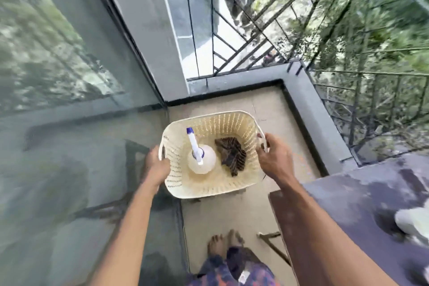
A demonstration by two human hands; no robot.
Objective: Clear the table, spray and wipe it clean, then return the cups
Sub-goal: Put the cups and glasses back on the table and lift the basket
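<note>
I hold a cream perforated plastic basket (232, 123) above the balcony floor. My left hand (157, 165) grips its left handle and my right hand (276, 158) grips its right handle. Inside stand a clear spray bottle (201, 160) with a white and blue nozzle and, beside it on the right, a dark folded cloth (231, 154). The dark table (348, 204) lies at the lower right, its surface glossy. A white object (412, 220) sits at its right edge, blurred.
A glass sliding door (69, 100) fills the left side. A low grey parapet (320, 118) with a metal railing (348, 53) closes the balcony ahead and to the right. My bare foot (222, 244) stands on the beige floor tiles.
</note>
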